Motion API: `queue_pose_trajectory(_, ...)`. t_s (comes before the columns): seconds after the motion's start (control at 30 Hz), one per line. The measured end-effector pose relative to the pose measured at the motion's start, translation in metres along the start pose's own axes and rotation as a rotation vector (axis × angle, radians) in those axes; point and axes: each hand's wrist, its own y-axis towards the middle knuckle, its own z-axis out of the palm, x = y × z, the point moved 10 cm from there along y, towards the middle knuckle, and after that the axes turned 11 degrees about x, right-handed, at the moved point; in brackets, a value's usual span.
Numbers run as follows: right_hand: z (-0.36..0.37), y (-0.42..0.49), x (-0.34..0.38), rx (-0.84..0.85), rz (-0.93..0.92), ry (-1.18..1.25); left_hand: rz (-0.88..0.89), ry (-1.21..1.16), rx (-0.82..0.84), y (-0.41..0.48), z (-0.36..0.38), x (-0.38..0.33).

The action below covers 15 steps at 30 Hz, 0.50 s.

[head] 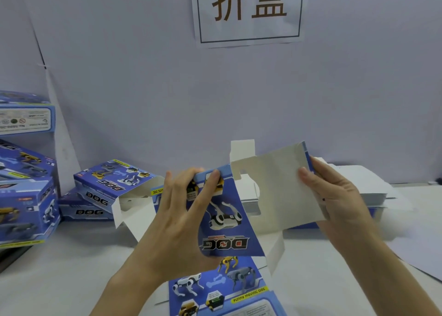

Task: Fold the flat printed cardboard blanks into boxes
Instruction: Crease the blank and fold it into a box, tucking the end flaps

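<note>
Head view: a cardboard blank [229, 222] is held above the white surface [71, 268] in the lower middle of the frame, half unfolded. Its blue printed panel faces the camera and reads "DOG" upside down under a picture of a white robot dog. A lower panel, at the bottom edge of the frame, shows several robot dogs, a bone and a yellow strip reading "FUNNY MOVING DOG". The plain white inner side of the blank spreads to the right.

The left hand [177, 220] has its grip narrow on the top edge of the blue panel, with fingers curled over it. The right hand [334, 193] pinches the blank's right edge, thumb on the white side and fingers behind.

At the left of the frame stand folded boxes [26, 210] in the same blue print. The small label text on the uppermost one is too blurred to read. Beside them, left of centre, an open-ended box [107, 184] lies on another, and both read "DOG".

At the right, behind the right hand, lies a stack of flat blanks [366, 184], white side up.

At the top centre, a paper sign [248, 11] on the pale wall reads "折盒".
</note>
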Motion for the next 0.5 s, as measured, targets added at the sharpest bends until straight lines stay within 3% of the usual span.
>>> queue_pose_trajectory(0.13, 0.000, 0.004, 0.001, 0.022, 0.001, 0.021, -0.128, -0.093, -0.004, -0.003, 0.002, 0.017)
queue_pose_trajectory(0.23, -0.009, 0.006, -0.010, -0.024, 0.094, -0.007, -0.391, -0.406, -0.125, -0.011, -0.001, 0.044)
queue_pose_trajectory(0.3, 0.013, 0.002, -0.013, 0.121, 0.149, -0.309, -0.555, -0.690, -0.262, -0.020, 0.003, 0.062)
queue_pose_trajectory(0.4, 0.073, -0.023, -0.056, 0.573, 0.328, -0.706, -0.724, -0.990, -0.317, -0.029, 0.024, 0.074)
queue_pose_trajectory(0.43, 0.086, -0.029, -0.070, 0.635, 0.350, -0.802, -0.749, -1.037, -0.309, -0.029, 0.028, 0.073)
queue_pose_trajectory(0.5, 0.099, -0.029, -0.078, 0.608, 0.224, -0.915, -0.740, -1.088, -0.314, -0.028, 0.030, 0.069)
